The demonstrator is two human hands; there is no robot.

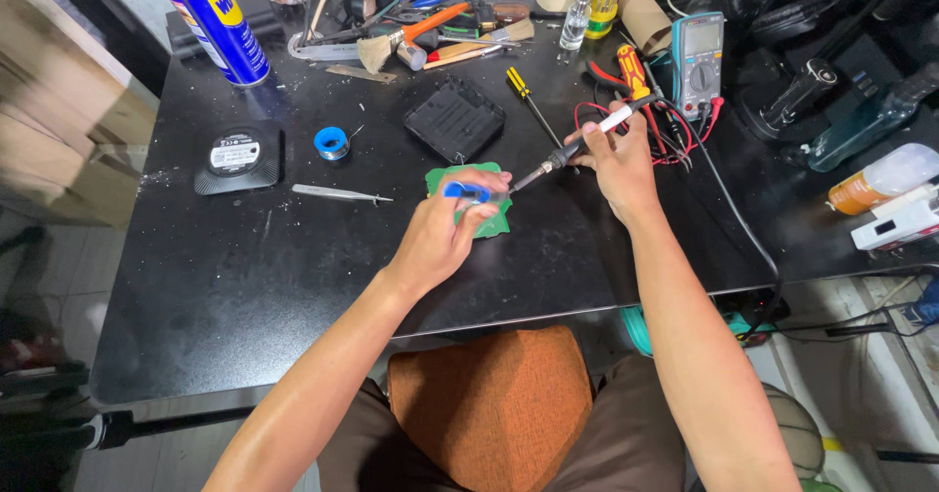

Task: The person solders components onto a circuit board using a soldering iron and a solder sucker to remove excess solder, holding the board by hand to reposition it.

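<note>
Hands: both over the middle of the black table [245,287], meeting at a green circuit board [494,220].
Left hand [445,233]: fingers curled, pinching a small blue solder-wire holder [462,192] just above the board; palm covering much of the board.
Right hand [618,159]: closed in a pen grip around a soldering iron [577,145], tip angled down-left toward the board's upper right edge; cable trailing off to the right.
Circuit board: flat on the table, directly ahead of the person, partly hidden under the left hand.
Step in hand: judged as soldering a joint, iron tip and solder brought together at one spot on the board.
Next move: likely calls for a steady tip on the pad and a small feed of solder; exact contact too small to tell.
Nearby: tweezers [337,195] left of the board, blue solder spool [332,143], black square casing [455,118] behind the board, multimeter [696,62] with red leads, spray can [210,18] at far left.
</note>
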